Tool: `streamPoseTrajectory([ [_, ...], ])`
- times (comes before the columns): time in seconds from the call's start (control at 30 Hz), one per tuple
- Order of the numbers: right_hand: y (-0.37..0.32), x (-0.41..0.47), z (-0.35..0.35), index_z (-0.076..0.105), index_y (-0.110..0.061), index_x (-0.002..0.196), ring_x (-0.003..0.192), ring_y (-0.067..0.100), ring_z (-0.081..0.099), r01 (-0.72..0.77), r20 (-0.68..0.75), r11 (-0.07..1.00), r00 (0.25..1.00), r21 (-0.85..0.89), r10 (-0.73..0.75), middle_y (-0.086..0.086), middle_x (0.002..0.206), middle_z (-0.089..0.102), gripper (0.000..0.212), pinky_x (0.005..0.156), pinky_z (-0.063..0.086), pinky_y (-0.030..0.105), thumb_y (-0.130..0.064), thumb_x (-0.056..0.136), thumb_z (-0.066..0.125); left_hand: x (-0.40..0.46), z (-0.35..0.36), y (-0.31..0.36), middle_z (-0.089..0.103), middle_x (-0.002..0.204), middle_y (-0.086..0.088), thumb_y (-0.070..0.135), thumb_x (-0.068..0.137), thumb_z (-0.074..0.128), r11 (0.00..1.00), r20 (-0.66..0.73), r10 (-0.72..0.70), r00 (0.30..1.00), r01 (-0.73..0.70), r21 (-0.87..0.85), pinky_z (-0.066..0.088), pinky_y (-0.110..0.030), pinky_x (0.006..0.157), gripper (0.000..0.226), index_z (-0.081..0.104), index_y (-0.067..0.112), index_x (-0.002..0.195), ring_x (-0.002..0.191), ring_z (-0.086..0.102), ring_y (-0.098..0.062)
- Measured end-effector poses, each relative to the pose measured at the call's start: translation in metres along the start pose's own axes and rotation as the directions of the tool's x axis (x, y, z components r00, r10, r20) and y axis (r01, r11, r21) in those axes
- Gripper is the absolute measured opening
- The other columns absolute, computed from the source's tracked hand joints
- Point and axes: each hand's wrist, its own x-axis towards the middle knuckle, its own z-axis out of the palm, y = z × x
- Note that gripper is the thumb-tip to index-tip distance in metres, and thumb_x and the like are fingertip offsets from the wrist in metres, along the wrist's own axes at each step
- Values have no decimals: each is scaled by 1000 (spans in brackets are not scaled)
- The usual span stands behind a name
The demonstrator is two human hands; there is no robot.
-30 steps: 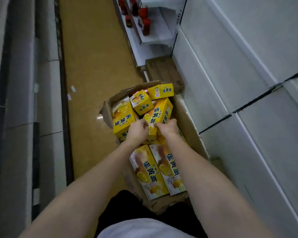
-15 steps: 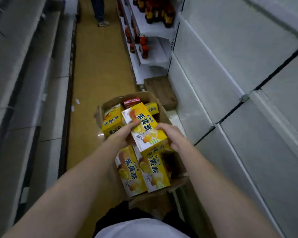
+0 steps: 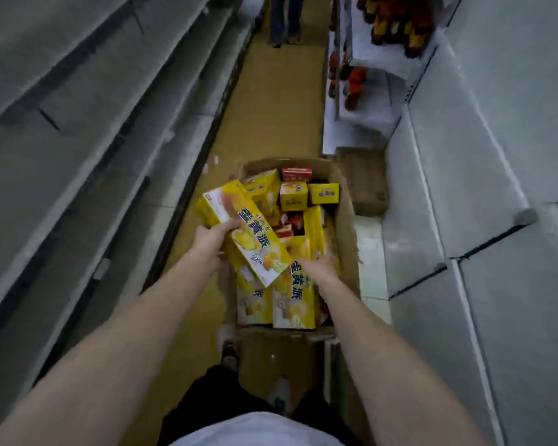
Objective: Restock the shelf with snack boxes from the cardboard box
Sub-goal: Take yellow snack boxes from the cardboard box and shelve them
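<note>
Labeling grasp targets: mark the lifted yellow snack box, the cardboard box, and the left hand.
lifted yellow snack box (image 3: 248,230), head view, printed front face.
cardboard box (image 3: 347,220), head view, right wall.
left hand (image 3: 211,241), head view, back of hand.

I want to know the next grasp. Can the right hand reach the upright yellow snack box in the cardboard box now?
Probably yes. The right hand is open and holds nothing, just above the upright yellow snack box; the left hand holds the lifted snack box off to the side.
</note>
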Motion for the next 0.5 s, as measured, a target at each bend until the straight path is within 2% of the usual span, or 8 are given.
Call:
streamPoseTrajectory([
  [0.1, 9, -4, 10, 26, -7, 152, 135, 33, 44, -84, 56, 994, 995, -66, 88, 13, 149, 42, 96, 108, 41, 38, -42, 80, 78, -8, -3, -16, 72, 106, -4, 31, 46, 93, 997, -75, 47, 996, -42, 61, 58, -49, 82, 77, 55, 25, 113, 92, 70, -27],
  [0.17, 15, -2, 17, 22, -8, 153, 134, 35, 45, -134, 129, 990, 982, -45, 139, 12, 149, 43, 106, 109, 40, 42, -48, 74, 80, -17, 0, -23, 69, 109, -2, 22, 55, 93, 991, -99, 84, 992, -73, 112, 55, -43, 85, 71, 51, 23, 112, 92, 67, -23],
  [0.2, 18, 2, 21, 13, -9, 155, 136, 36, 42, -156, 133, 985, 977, -77, 165, 11, 150, 42, 115, 110, 39, 45, -54, 71, 79, -20, 1, -26, 66, 109, -1, 17, 61, 92, 985, -101, 99, 990, -83, 150, 52, -38, 84, 68, 48, 21, 113, 91, 64, -22],
  [0.27, 21, 9, 29, -3, -15, 157, 141, 39, 33, -195, 70, 948, 973, -253, 219, 13, 155, 34, 127, 113, 32, 50, -65, 69, 73, -20, 3, -34, 63, 113, -3, 15, 66, 89, 961, -101, 104, 989, -74, 268, 50, -37, 85, 69, 45, 17, 119, 95, 61, -23],
  [0.3, 20, 11, 31, -2, -16, 158, 141, 40, 30, -208, 15, 919, 974, -335, 226, 15, 156, 31, 123, 114, 31, 50, -66, 72, 71, -21, 3, -37, 62, 119, -5, 16, 66, 89, 945, -105, 92, 990, -54, 322, 50, -39, 89, 74, 44, 15, 125, 100, 61, -25],
  [0.37, 14, 9, 31, 14, -14, 156, 137, 38, 31, -223, -67, 884, 974, -410, 214, 18, 153, 31, 108, 109, 32, 47, -64, 78, 69, -19, 4, -44, 60, 127, -9, 18, 68, 88, 926, -105, 76, 992, -31, 377, 49, -40, 93, 83, 40, 13, 135, 107, 60, -28],
  [0.43, 7, 8, 29, 27, -16, 152, 132, 38, 34, -239, -111, 872, 971, -427, 212, 20, 149, 34, 96, 107, 35, 46, -62, 79, 69, -16, 5, -48, 61, 125, -9, 18, 71, 86, 927, -100, 47, 994, -6, 374, 48, -38, 87, 77, 41, 15, 133, 101, 61, -27],
  [0.5, 3, 7, 31, 28, -17, 151, 132, 41, 34, -243, -158, 884, 968, -400, 194, 23, 148, 33, 93, 108, 34, 49, -59, 80, 71, -13, 6, -51, 62, 125, -8, 19, 72, 85, 928, -95, 18, 995, 19, 372, 50, -38, 86, 81, 37, 16, 137, 99, 64, -27],
])
